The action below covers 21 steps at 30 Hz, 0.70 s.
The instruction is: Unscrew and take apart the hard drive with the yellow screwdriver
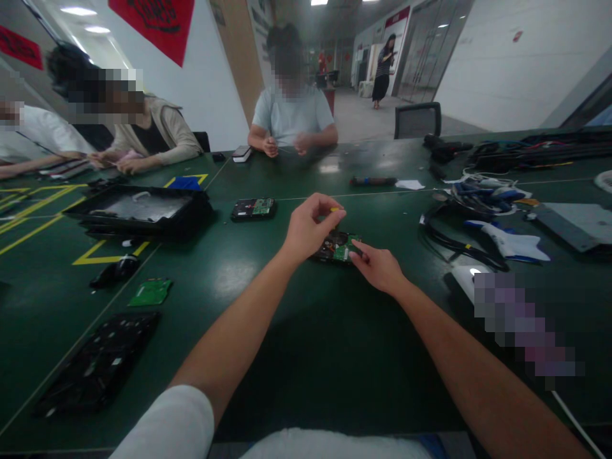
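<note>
Hard drive (337, 247) lies circuit-board side up on the green table (296, 331), near the middle, just ahead of both hands.

Left hand (310, 226) is raised over the drive's far edge, fingers pinched nearly closed on a small yellow-tipped tool (335, 209) — likely a screwdriver, though the shaft is hidden behind the fingers. Right hand (380, 266) rests low at the drive's right edge; the grip is loose and mostly open, index fingertip touching the green board, holding nothing. It appears to steady the drive.

Judgement on the step: work on the board fastenings looks to be in hand. To do it well, keep the tool upright over the screw, press down before turning, and hold the drive flat with the right fingers so it does not skate on the smooth table. Small screws would be easy to lose here — set them aside together.

Around: a second hard drive (253, 208) further left, a loose green circuit board (152, 292), a black tray (138, 210), a computer mouse (115, 271), a tangle of cables (473, 210) to the right. Other people sit across the table, their hands busy with their own items.
</note>
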Each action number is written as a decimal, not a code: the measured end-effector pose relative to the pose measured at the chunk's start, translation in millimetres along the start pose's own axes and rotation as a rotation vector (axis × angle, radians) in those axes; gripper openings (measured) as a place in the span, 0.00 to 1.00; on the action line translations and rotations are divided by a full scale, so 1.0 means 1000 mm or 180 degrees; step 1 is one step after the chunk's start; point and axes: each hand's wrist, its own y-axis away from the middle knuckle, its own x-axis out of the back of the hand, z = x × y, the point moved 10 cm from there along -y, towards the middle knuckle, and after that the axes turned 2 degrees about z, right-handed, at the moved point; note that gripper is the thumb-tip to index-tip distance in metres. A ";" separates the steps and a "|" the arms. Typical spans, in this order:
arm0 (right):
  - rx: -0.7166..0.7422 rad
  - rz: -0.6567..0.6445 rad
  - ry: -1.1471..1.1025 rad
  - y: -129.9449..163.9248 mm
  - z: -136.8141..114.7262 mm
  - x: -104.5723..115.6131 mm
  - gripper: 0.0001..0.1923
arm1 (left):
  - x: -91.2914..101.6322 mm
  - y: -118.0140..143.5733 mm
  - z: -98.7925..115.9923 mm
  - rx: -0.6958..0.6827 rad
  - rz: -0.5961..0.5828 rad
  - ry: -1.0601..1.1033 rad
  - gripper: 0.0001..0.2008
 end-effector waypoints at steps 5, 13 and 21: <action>0.0008 0.0003 0.0018 0.000 0.000 0.000 0.28 | -0.012 0.002 -0.014 0.0679 -0.0238 0.0916 0.12; -0.0002 -0.0013 -0.0018 0.001 -0.003 0.003 0.29 | -0.018 0.007 -0.021 0.1347 -0.0373 0.1436 0.07; 0.0027 0.0015 -0.0078 0.000 -0.001 0.001 0.29 | -0.021 0.008 -0.020 0.1381 -0.0616 0.1385 0.08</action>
